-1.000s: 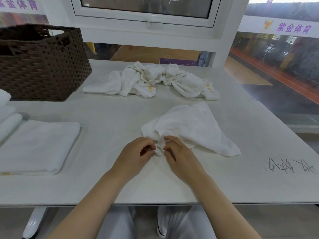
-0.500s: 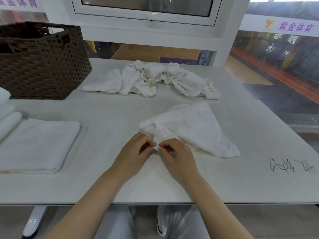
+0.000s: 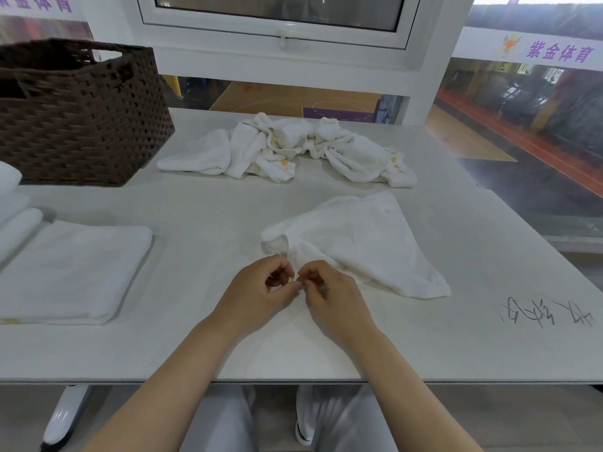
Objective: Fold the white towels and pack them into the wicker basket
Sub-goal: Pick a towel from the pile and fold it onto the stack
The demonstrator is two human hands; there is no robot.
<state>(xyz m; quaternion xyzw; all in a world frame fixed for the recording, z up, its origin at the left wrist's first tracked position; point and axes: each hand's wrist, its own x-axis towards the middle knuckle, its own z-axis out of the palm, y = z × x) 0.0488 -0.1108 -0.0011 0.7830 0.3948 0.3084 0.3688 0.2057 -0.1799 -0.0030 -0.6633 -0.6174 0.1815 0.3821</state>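
Both hands meet at the near corner of a crumpled white terry towel (image 3: 359, 243): left hand (image 3: 257, 293) and right hand (image 3: 329, 298) each have fingers curled narrow, pinching that corner. From the fingertips the towel's long axis runs away rightward, lying on the pale grey tabletop (image 3: 202, 203).

A pale tabletop (image 3: 202, 203) is seen, black handwriting (image 3: 545, 313) scrawled near its right edge; beyond its far edge a white-framed window (image 3: 277, 31) is set in a white wall; an orange court floor (image 3: 287, 99) is glimpsed through glass; a purple-lettered banner (image 3: 559, 52) is hung at upper right.
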